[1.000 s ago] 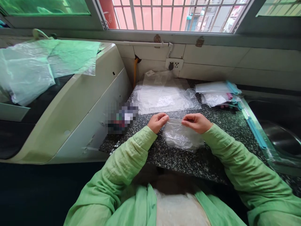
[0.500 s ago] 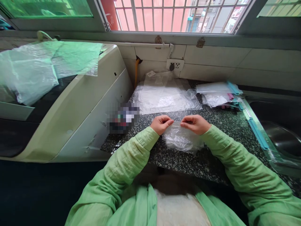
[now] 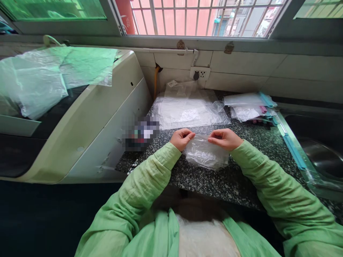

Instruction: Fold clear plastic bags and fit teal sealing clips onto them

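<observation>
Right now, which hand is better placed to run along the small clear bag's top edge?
Probably the right hand: it pinches the small clear bag at its top right, while the left hand grips the top-left corner as an anchor. Close call.

- Bag (image 3: 205, 154): thin clear plastic, crinkled, glossy.
- Counter (image 3: 214, 182): speckled black-and-white stone, polished.
- Sleeves (image 3: 150, 178): light green cloth, matt, creased.
- Sink (image 3: 318, 153): shiny metal.
- Wall (image 3: 241, 67): smooth pale tiles.
</observation>
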The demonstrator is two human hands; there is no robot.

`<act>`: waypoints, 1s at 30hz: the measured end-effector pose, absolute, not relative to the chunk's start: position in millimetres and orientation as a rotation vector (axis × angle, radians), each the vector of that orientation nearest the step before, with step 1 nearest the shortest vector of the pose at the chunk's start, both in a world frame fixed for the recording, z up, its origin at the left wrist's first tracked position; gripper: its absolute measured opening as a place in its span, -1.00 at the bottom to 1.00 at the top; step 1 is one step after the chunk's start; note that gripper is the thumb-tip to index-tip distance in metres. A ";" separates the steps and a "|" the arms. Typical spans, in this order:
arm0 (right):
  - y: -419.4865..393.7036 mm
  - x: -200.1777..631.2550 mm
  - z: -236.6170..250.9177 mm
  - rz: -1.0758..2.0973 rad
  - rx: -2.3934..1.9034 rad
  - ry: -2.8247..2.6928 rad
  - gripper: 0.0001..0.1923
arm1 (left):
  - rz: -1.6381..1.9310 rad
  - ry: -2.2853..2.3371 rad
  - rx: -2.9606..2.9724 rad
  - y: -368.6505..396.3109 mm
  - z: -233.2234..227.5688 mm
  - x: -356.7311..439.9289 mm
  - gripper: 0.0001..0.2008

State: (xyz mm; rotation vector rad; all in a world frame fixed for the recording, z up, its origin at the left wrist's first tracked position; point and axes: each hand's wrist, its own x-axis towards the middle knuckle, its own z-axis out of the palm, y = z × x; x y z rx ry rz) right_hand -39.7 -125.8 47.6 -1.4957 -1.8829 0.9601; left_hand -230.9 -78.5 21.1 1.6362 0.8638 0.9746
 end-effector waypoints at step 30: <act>-122.3 -33.0 52.5 0.952 -1.512 -2.044 -0.69 | 0.791 0.715 1.830 -79.0 12.2 -224.3 -0.72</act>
